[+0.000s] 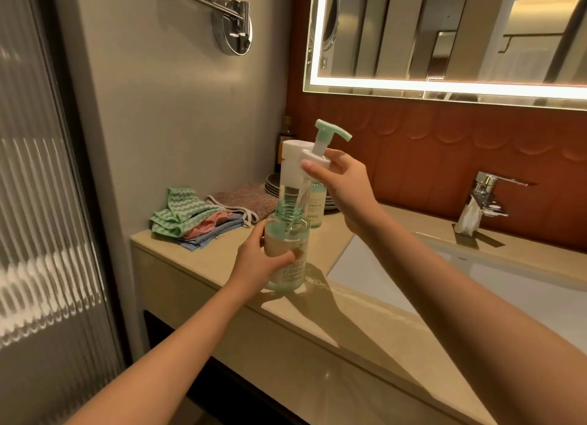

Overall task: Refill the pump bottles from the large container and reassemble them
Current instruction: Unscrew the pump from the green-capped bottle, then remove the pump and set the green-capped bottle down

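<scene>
My left hand (259,259) grips a clear green pump bottle (287,250) that stands on the beige counter (222,266), its threaded neck uncapped. Above the neck, my right hand (341,183) pinches the white collar of the pump head (317,148), which has a mint green nozzle. Its dip tube hangs down into the bottle's mouth. A tall container with a white cap (290,161) stands just behind the bottle. A second small green bottle (317,202) with a printed label shows behind my right hand.
Folded cloths (193,216) lie at the counter's left end, with stacked plates (274,185) behind them. A white basin (476,278) and a chrome tap (482,196) are to the right. A lit mirror (444,34) hangs above, and a glass door stands at left.
</scene>
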Motion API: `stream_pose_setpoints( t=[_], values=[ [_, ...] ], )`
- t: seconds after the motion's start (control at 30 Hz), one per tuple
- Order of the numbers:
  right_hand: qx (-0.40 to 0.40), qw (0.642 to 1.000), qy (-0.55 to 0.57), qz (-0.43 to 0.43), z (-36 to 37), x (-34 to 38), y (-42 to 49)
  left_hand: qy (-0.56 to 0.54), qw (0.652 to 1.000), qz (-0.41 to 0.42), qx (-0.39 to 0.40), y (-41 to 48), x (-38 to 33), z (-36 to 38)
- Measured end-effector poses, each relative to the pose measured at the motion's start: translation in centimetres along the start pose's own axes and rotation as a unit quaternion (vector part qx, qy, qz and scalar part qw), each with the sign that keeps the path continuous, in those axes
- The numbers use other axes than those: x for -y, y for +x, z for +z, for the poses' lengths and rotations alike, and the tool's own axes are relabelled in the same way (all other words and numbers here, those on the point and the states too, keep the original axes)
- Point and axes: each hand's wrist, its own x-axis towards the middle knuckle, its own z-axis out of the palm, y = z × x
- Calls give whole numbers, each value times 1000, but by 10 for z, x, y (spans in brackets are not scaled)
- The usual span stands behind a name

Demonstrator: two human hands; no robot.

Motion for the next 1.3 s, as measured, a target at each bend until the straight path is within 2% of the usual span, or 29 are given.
stream_pose_setpoints(
  t=[0.1,0.27,0.4,0.47,0.53,0.6,0.7,0.9,1.1,1.17,1.3],
  values=[
    [-38,999,5,-7,-15,9,2,-11,1000,-6,4,0,0,0],
    [-140,987,77,30,-43,15,1,-16,1000,-14,0,1,-3,1],
    [-197,977,63,57,-62,8,-5,-16,999,-26,-11,5,-3,-5],
    [-153,985,21,82,-66,-4,-9,-25,999,-40,-27,8,-1,-13],
    [-72,985,0,158,-60,-19,-12,-31,998,-47,-34,12,1,-22],
    [12,967,-1,253,-46,-32,-17,-36,997,-54,-44,15,4,-30],
    [69,943,-24,323,-17,-49,-22,-33,995,-58,-78,18,7,-41],
    [79,933,-35,349,43,-79,-14,-33,993,-63,-93,25,6,-53],
    [37,932,-47,357,76,-102,1,-35,993,-66,-95,25,13,-69],
    [45,931,-59,357,79,-103,2,-49,991,-42,-118,21,15,-73],
    [47,931,-83,351,80,-107,2,-65,972,-15,-226,7,20,-72]
  ],
)
